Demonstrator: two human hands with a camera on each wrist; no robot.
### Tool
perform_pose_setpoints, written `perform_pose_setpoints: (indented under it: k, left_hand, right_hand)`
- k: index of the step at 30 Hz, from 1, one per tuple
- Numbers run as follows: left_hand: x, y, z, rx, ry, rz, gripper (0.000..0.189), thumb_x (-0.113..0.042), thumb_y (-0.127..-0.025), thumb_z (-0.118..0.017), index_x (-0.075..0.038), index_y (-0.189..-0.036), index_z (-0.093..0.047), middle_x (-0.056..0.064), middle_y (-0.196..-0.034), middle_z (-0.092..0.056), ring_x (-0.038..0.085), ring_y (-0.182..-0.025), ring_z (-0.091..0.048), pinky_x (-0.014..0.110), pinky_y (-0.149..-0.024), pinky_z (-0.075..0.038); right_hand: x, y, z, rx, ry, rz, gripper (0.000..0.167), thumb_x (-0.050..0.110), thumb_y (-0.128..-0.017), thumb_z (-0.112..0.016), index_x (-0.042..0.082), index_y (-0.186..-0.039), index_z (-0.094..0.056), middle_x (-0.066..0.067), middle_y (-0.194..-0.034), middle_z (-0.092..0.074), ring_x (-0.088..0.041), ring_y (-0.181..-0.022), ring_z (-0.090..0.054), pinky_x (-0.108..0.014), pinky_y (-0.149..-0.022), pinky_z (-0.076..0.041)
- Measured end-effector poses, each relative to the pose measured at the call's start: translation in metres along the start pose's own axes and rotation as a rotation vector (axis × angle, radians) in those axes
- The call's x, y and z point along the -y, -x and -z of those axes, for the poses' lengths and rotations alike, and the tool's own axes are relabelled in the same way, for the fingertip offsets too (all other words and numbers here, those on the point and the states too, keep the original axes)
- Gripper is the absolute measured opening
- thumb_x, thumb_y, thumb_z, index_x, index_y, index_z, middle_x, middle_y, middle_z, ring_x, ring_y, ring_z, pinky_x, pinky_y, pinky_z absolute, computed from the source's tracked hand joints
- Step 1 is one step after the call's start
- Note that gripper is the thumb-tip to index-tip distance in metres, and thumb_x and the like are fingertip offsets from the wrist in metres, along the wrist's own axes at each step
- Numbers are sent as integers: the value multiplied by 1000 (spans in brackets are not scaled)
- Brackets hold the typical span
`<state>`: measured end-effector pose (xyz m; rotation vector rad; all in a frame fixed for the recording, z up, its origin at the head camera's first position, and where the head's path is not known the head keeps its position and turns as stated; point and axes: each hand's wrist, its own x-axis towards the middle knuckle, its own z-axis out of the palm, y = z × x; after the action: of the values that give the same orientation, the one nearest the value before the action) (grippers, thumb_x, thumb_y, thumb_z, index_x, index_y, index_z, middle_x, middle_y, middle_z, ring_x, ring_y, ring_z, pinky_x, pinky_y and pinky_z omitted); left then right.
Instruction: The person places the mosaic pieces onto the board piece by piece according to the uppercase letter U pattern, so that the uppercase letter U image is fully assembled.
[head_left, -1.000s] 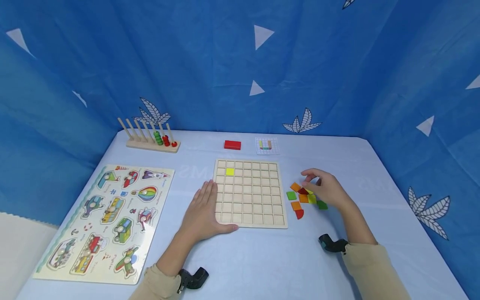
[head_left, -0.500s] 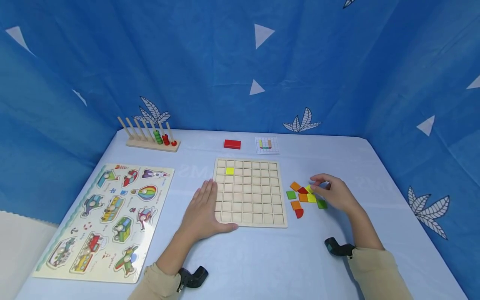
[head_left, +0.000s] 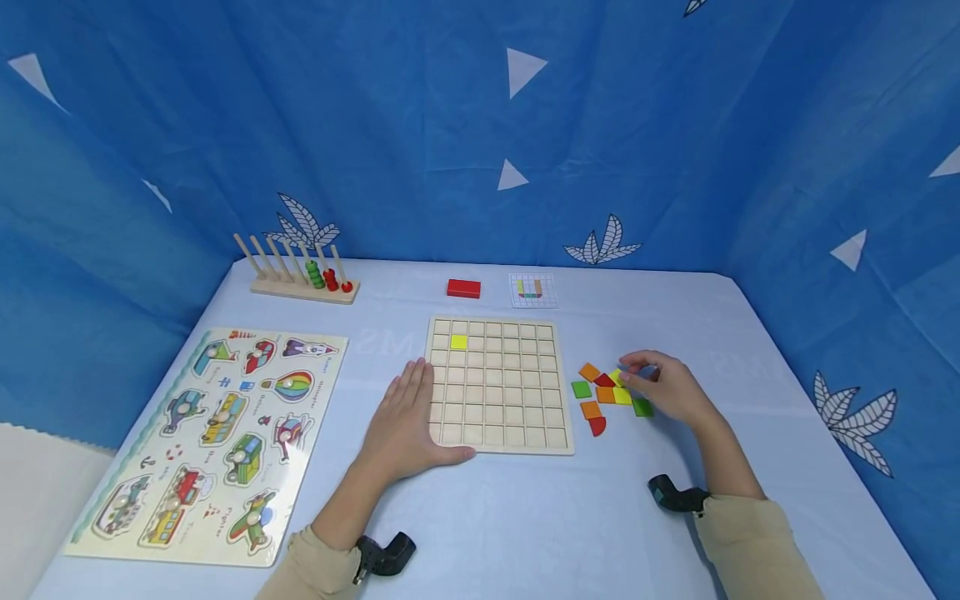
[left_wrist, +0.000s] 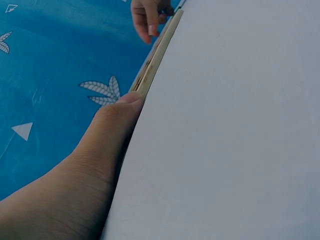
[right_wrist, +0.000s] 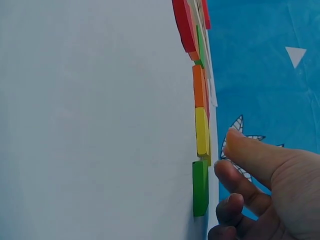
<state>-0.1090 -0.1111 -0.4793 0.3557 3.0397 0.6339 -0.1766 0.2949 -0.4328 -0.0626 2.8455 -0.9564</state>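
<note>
A square wooden grid board (head_left: 496, 387) lies mid-table with one yellow square tile (head_left: 459, 342) in a cell near its upper left. My left hand (head_left: 401, 425) lies flat along the board's left side, fingers straight, thumb (left_wrist: 131, 98) against the near edge. To the right of the board is a loose cluster of tiles in orange, red, green and yellow. My right hand (head_left: 667, 385) hovers at that cluster's right side, fingertips right by a yellow tile (head_left: 617, 377). In the right wrist view thumb and forefinger stand apart above the yellow and green tiles (right_wrist: 200, 187).
Behind the board sit a red block (head_left: 463, 288) and a pattern card (head_left: 533, 291) with a coloured U shape. A wooden peg stand (head_left: 303, 289) with green and red beads is at the back left. A vehicle picture puzzle (head_left: 210, 450) covers the left side.
My right hand has shifted right and slightly towards me, from over the red and yellow tiles to the cluster's right side. My left hand has stayed at the board.
</note>
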Motion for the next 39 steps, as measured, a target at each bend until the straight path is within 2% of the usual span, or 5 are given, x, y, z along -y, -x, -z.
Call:
perform_pose_setpoints:
  k: [16, 25, 39]
  left_hand:
    - [0, 0, 0, -2, -5, -4, 139, -90, -62, -60, -2, -159, -12, 12, -168, -8, 26, -157, -5, 47, -126, -15]
    - [0, 0, 1, -2, -1, -1, 139, -90, -62, -60, -3, -159, -12, 11, -168, -7, 26, -157, -4, 47, -126, -14]
    - [-1, 0, 3, 7, 6, 2, 138, -89, -63, -61, -3, -159, -12, 11, -168, -7, 26, -157, -3, 47, -126, -13]
  right_hand:
    - [-2, -1, -4, 10, 13, -3, 34, 27, -95, -68, 8, -123, -65, -12, -107, -62, -24, -87, -51, -28, -67, -47]
    - [0, -3, -9, -7, 30, -21, 35, 24, -91, -73, 7, -121, -66, -13, -108, -62, -24, -89, -50, -26, -67, -47]
    - [-2, -3, -9, 4, 34, -36, 35, 23, -92, -71, 8, -123, -66, -13, -110, -61, -25, -93, -50, -25, -69, -46]
